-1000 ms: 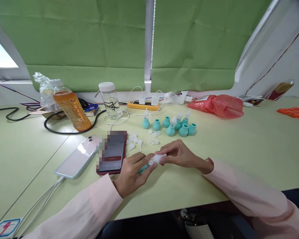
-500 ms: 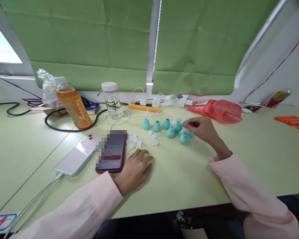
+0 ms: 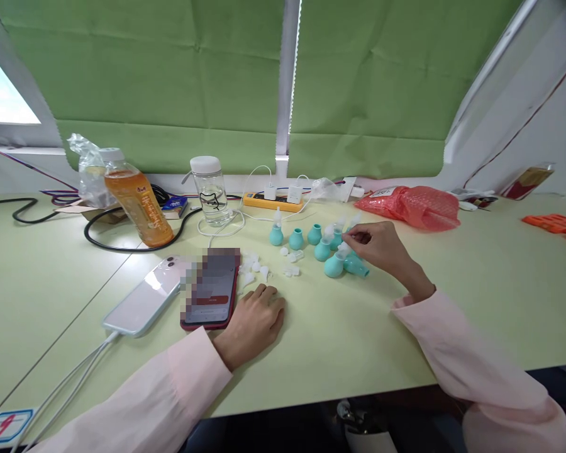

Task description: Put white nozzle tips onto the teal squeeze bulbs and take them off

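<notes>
A person's right hand (image 3: 380,246) closes its grip on the clear tip of a teal bulb (image 3: 332,267) among other bulbs (image 3: 296,240) on the table (image 3: 453,296), while the left hand (image 3: 255,319) rests empty, grip slack, beside a red phone (image 3: 212,290)

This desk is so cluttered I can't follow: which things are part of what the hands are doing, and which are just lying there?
In use: right hand, at the teal bulbs; white tips; left hand, resting near them.
Lying about: two phones, tea bottle, water bottle, power strip, red bag.
</notes>
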{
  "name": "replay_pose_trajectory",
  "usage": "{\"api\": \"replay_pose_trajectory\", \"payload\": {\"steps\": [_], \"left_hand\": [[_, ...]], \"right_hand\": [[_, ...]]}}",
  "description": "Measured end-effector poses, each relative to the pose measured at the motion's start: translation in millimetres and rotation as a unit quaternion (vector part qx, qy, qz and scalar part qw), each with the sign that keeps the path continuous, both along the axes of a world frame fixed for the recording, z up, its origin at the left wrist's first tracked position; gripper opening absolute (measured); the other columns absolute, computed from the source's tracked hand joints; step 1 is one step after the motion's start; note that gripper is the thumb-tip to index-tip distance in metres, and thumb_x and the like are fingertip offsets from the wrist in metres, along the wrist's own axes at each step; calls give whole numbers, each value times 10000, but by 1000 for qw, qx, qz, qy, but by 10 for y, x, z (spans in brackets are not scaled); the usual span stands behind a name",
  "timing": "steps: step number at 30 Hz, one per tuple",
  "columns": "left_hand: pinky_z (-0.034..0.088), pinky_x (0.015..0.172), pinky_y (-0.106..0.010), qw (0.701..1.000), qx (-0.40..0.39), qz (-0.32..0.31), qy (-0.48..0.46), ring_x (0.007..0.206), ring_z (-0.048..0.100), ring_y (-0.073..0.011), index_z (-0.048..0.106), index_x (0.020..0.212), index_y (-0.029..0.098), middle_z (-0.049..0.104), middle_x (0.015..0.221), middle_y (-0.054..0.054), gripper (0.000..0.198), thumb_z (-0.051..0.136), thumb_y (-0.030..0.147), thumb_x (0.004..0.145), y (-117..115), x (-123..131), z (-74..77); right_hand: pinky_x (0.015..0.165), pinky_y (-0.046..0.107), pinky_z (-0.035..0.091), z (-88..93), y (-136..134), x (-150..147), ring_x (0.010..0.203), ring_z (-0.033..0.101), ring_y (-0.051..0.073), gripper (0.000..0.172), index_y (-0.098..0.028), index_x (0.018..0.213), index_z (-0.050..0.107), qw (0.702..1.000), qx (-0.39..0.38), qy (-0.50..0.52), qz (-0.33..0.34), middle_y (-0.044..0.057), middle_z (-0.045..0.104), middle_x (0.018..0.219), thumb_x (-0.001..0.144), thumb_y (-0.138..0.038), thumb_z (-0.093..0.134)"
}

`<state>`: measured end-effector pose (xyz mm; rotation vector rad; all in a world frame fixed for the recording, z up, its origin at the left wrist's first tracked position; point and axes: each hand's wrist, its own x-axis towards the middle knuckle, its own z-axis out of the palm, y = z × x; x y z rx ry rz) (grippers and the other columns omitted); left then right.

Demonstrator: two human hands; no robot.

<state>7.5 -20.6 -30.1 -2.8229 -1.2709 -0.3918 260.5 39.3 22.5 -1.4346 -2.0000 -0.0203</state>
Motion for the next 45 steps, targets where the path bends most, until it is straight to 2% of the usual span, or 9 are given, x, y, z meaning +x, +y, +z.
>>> {"api": "replay_pose_trajectory", "payload": {"steps": [5, 9, 13, 16, 21, 27, 36, 39, 45], "left_hand": [[433, 694, -331, 1000, -7, -8, -18, 866, 488, -208, 550, 848, 167, 534, 866, -85, 184, 374, 198, 806, -5, 0, -3], [430, 689, -331, 1000, -4, -10, -12, 864, 485, -210, 548, 848, 164, 535, 863, -87, 186, 372, 210, 807, -10, -1, -1], [431, 656, -325, 1000, 2, -8, 7, 826, 491, -206, 544, 816, 157, 539, 860, -84, 191, 362, 217, 811, -15, 10, -4], [431, 654, -333, 1000, 15, -12, 13, 820, 495, -210, 543, 810, 155, 545, 843, -83, 205, 348, 215, 818, -29, 20, -5], [438, 650, -333, 999, 28, -29, 3, 814, 504, -209, 549, 842, 161, 557, 820, -79, 197, 359, 204, 814, -41, 19, -12], [458, 637, -313, 991, 38, 28, -123, 789, 529, -194, 513, 882, 147, 566, 834, -78, 159, 392, 217, 806, 20, -15, -32], [429, 565, -224, 962, -143, -2, -232, 631, 565, -126, 514, 960, 171, 608, 744, -22, 238, 322, 257, 849, 16, -36, 75], [433, 570, -246, 974, -124, 8, -189, 624, 575, -145, 503, 971, 158, 619, 743, -35, 228, 335, 246, 844, 13, -24, 36], [451, 650, -317, 996, -36, 21, -81, 753, 571, -215, 544, 841, 130, 599, 797, -89, 140, 436, 176, 766, 8, -1, -61]], "right_hand": [[453, 237, 325, 8, -6, -38, 443, 451, 115, 281, -169, 646, 616, 997, 15, -59, -52, 5, 523, 480, 704, -421, 506], [504, 270, 354, -22, -92, -97, 537, 508, 161, 355, -155, 841, 619, 976, 168, -81, -115, 47, 564, 582, 694, -462, 519], [657, 314, 418, -198, -259, -417, 800, 529, 203, 216, -202, 952, 573, 960, 237, -137, 54, 97, 587, 869, 786, -249, 442], [818, 419, 370, -401, -312, -730, 1077, 380, 260, 384, -224, 1096, 480, 945, 168, -215, 180, 98, 435, 1194, 756, -71, 390], [743, 395, 419, -657, -196, -882, 998, 423, 262, 370, -167, 1063, 495, 953, 10, -261, 153, 140, 465, 1118, 742, -35, 367], [735, 331, 428, -629, -228, -854, 888, 506, 183, 257, -199, 1036, 471, 965, -88, -16, 247, 82, 545, 952, 808, -130, 374], [448, 213, 407, -547, -287, -898, 469, 476, 90, 443, -211, 1044, 242, 763, -415, 354, 347, -55, 525, 584, 743, -336, 541], [489, 228, 412, -548, -214, -867, 513, 503, 103, 377, -196, 1079, 321, 795, -396, 314, 336, -31, 540, 605, 785, -379, 469], [664, 254, 392, -629, -24, -914, 778, 504, 135, 278, -174, 969, 553, 955, -161, 126, 217, 52, 533, 880, 827, -359, 402]]}}
